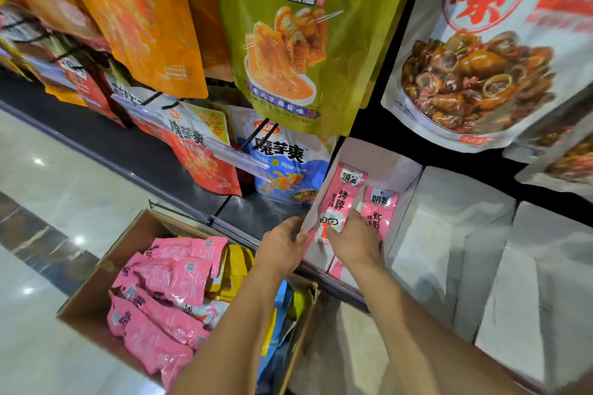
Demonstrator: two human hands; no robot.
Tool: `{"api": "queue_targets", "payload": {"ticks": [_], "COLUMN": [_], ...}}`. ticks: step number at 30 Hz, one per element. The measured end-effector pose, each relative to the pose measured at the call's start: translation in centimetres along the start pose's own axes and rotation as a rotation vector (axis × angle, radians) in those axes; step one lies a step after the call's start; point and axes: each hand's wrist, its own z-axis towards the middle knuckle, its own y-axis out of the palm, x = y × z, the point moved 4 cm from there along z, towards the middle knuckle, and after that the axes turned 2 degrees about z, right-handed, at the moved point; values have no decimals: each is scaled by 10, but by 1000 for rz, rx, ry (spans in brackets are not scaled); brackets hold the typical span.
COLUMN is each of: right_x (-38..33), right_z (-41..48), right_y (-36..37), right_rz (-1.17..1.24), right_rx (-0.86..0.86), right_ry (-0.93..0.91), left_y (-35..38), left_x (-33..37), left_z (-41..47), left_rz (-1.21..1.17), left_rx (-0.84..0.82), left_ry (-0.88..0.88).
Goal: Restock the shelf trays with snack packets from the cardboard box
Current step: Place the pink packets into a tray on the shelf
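Though crinkly, glossy packets (341, 199); boxy tray (385, 165)

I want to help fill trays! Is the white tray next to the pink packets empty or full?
Empty. The white tray right of the standing pink packets shows only bare white walls and floor.

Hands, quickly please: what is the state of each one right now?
Left hand: holds the left wall of the white tray.
Right hand: lies on the pink packets in the tray; grip cannot be told.
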Motion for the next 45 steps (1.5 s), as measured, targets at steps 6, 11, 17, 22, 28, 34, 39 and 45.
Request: {"api": "queue_targets", "payload": {"ticks": [6,11,17,22,28,34,39,45], "right_x": [-33,-67,-98,-113,-132,-161,-178,-175], "right_z": [-52,-98,-141,-172,-184,-174,-157,-130], "right_y": [-14,-7,16,47,86,124,159,185], "right_rz": [-349,-422,-491,-581,-641,-669,-683,-768], "right_rx": [-2,29,-8,-46,-106,-162,-276,-283], "right_ry": [-279,-424,-587,-725,-846,-967,-1060,-1025], "left_y": [-38,-71,-107,-126,-127,-111,-98,-97], "left_x": [-1,-15,-61,-102,-136,-162,-176,-190], "left_z": [-50,-100,-158,-192,-197,-175,-159,-143], "left_rz": [441,392,446,390,190,-13,-61,-159], "left_rx": [177,291,368,360,330,313,321,360], "left_ry": [61,51,-157,-357,-513,-615,-661,-631]}}
